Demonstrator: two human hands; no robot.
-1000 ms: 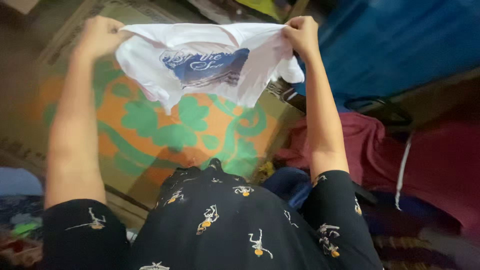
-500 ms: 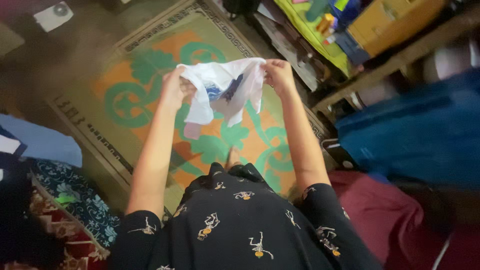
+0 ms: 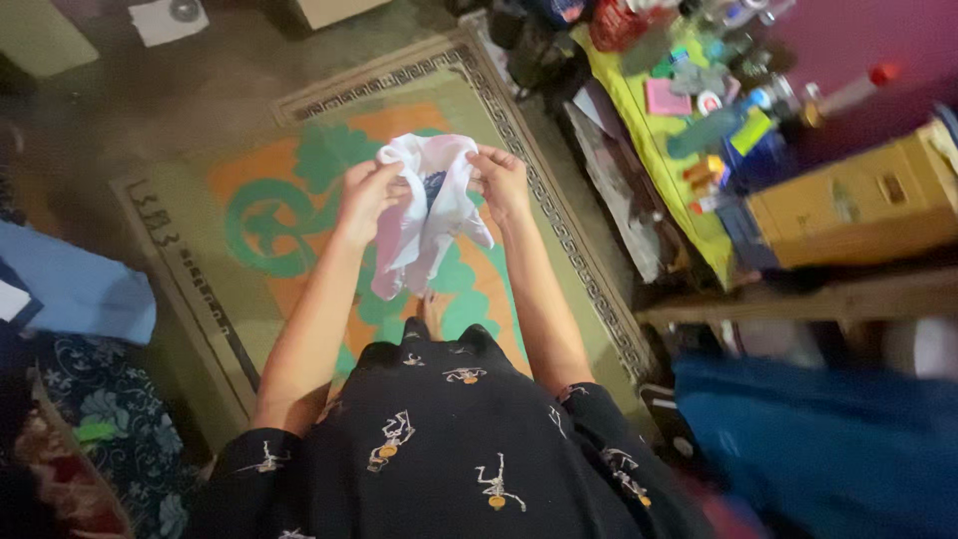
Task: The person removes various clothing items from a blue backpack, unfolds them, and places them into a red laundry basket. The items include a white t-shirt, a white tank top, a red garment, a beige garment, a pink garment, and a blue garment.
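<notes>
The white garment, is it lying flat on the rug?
No, both hands, left hand and right hand, hold the white garment bunched above the rug.

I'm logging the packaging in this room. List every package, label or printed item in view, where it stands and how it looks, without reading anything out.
Yellow-brown cardboard box: far right, on the shelf edge, rectangular, small dark labels on its side.
Pink flat packet: on the yellow-green cloth, squarish.
Red-capped bottle: upper right, tilted.
White garment: held between left hand and right hand, blue print, bunched.
</notes>
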